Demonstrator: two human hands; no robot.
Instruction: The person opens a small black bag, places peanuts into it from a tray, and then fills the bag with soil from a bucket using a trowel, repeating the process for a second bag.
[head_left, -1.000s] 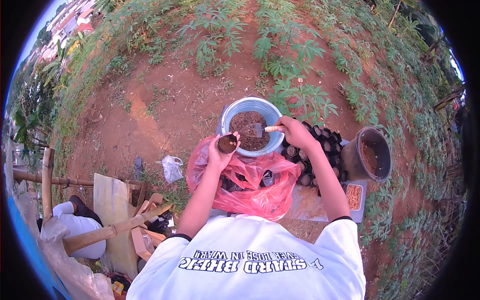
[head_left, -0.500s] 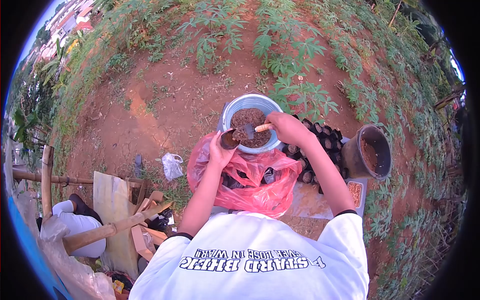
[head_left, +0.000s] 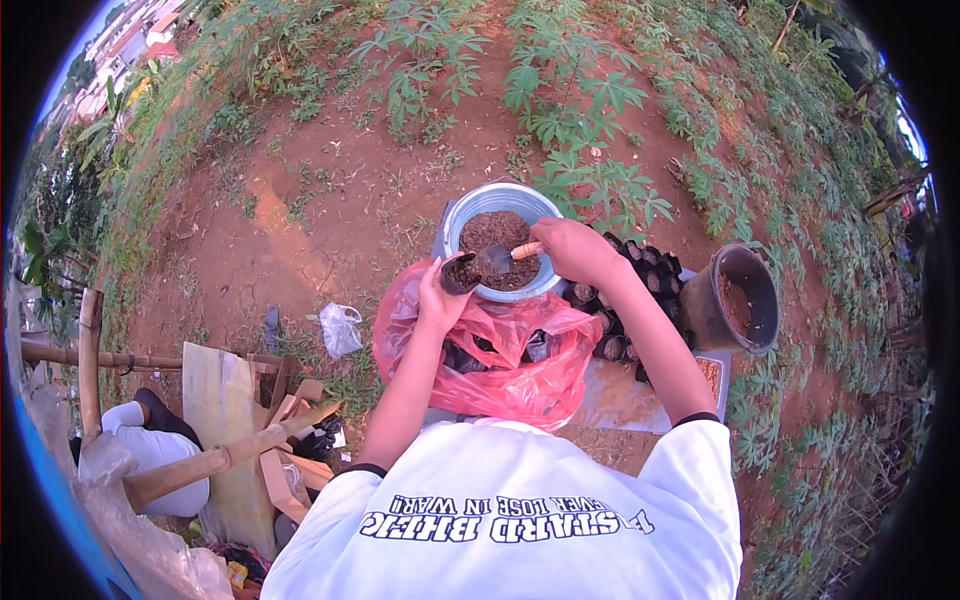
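My left hand holds a small black nursery pot, tilted toward the basin's near rim. My right hand grips a small trowel by its wooden handle, with the blade over the brown soil mix beside the pot's mouth. The soil fills a light blue basin on the red earth in front of me. A red plastic bag with several black pots inside lies just below my hands.
Several filled black pots stand in a cluster right of the basin. A dark bucket with soil stands further right, a tray below it. Cassava plants grow behind. Wooden poles, boards and a seated person's white sleeve are at my left.
My left hand has raised and tilted the pot toward the basin's rim. The trowel has moved left across the soil to the pot's mouth.
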